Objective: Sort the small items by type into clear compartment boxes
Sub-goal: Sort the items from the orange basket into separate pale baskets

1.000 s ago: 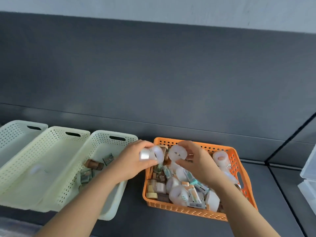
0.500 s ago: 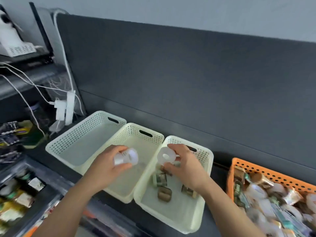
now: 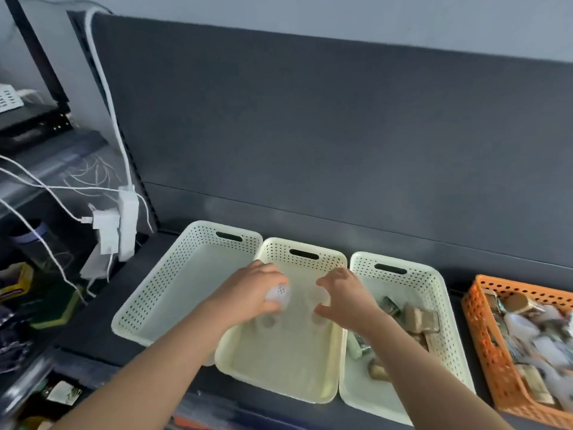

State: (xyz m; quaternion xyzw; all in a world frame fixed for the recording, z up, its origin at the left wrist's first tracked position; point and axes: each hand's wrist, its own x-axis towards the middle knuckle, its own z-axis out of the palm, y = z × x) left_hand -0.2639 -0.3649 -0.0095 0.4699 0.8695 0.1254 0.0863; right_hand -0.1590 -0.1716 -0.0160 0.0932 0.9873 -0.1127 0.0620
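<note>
A dark back panel [image 3: 310, 135] rises beyond both grips, and the dark tabletop [image 3: 93, 333] runs under everything. Three pale perforated baskets sit side by side on it. The middle basket [image 3: 279, 364] lies directly beneath both grips. The left basket [image 3: 173, 293] is just left of the left grip. The right basket [image 3: 434, 283] is just right of the right grip. Well to the right of the right grip stands an orange basket [image 3: 483, 336], piled with mixed small items [image 3: 539, 346] that are blurred.

The left grip [image 3: 251, 294] hovers over the far half of the middle basket, fingers curled round a white roll [image 3: 279, 294] with small dark dots on its face. The right grip [image 3: 350, 301] hangs beside it, just apart, its index finger and thumb spread in a claw. A faint pale blur shows between them, and I cannot tell whether this grip is grasping it or has released it.

Just right of the right grip's wrist, brown and metallic pieces [image 3: 418, 318] lie on the floor of the right basket. Far left of the left grip, a white power strip [image 3: 127, 221] with white cables hangs at the panel's edge.
</note>
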